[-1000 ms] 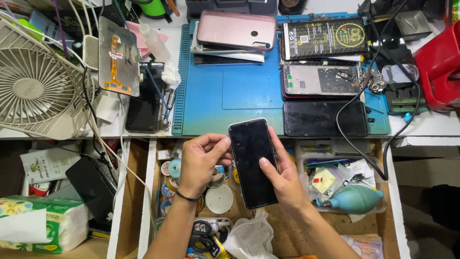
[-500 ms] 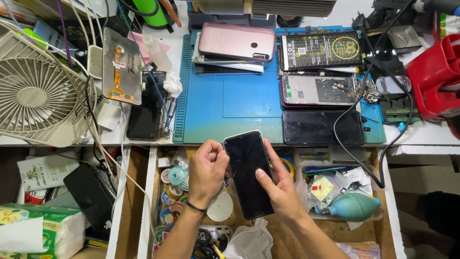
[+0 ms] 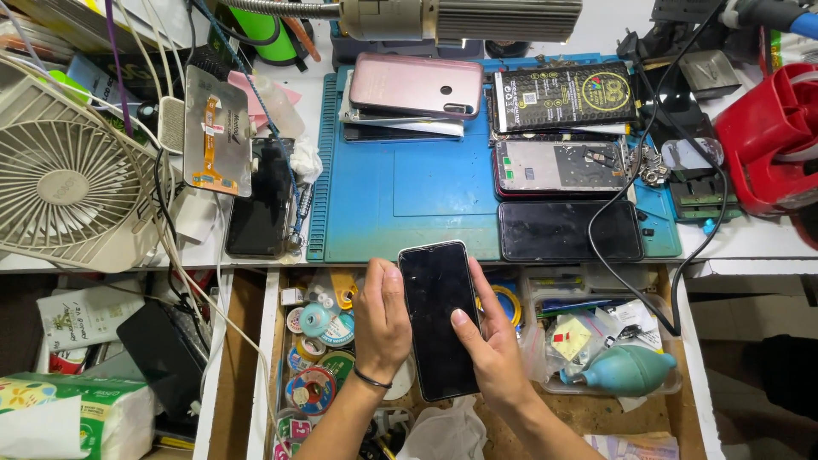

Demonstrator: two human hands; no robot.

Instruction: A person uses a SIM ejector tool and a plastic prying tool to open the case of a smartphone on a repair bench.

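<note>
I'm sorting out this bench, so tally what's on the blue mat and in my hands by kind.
Phone with dark screen, held in left hand and right hand: 1
Pink phone back: 1
Black battery: 1
Opened phone body: 1
Dark screen lying flat: 1
Total: 5

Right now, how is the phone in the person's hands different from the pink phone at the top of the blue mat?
The black phone is held over the open drawer by the left hand and right hand; the pink phone lies on the blue mat, untouched. The black phone shows its dark screen; the pink phone shows its back. The black one points upright in view, the pink one lies sideways. Both are slim rectangles.
</note>
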